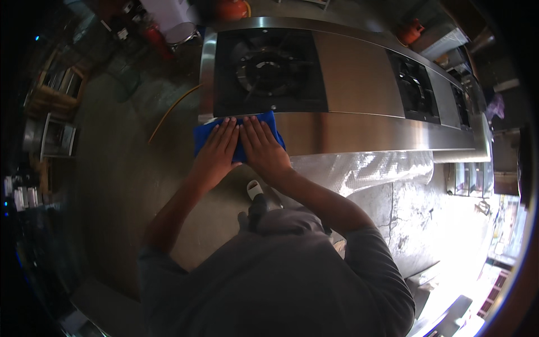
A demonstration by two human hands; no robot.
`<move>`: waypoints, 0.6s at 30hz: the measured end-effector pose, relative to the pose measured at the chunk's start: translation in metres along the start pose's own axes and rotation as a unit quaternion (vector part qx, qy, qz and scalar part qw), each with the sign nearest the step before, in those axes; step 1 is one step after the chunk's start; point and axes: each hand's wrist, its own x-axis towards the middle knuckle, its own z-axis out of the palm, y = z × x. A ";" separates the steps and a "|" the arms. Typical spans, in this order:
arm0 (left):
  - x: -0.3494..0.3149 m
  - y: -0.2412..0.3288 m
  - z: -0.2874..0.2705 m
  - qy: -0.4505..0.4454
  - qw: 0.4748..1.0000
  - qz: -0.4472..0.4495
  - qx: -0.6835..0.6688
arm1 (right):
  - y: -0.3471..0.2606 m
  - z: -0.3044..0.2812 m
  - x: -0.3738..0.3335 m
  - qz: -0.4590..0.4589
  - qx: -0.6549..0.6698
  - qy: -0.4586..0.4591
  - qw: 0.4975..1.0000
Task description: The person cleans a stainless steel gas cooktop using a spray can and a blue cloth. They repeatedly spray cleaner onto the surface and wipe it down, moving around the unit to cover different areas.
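Observation:
A blue cloth (200, 138) lies over the front left corner of a stainless steel gas range (359, 128). Both my hands press on it side by side, fingers stretched out and pointing away from me. My left hand (220, 147) rests on the cloth's left half, and my right hand (263, 147) on its right half. The thumbs come close together between them. Part of the cloth hangs below the steel front edge. Just beyond my fingertips is a black burner panel (309, 90) with a round burner (264, 72).
Further right along the range are more burners (414, 84). Bubble wrap (365, 171) hangs below its front. A yellow hose (171, 109) runs on the floor at the left. Orange gas cylinders (411, 32) stand behind. My foot in a white slipper (254, 189) is below the cloth.

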 end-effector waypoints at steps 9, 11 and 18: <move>0.088 0.096 0.019 0.008 0.998 0.059 0.002 | 0.101 -0.040 -0.078 0.042 0.000 0.010 0.999; 0.112 0.121 0.024 0.005 0.997 0.074 0.004 | 0.127 -0.049 -0.100 0.058 -0.003 0.004 0.998; 0.197 0.209 0.055 0.049 0.992 0.117 0.019 | 0.215 -0.082 -0.173 0.126 0.015 -0.019 0.992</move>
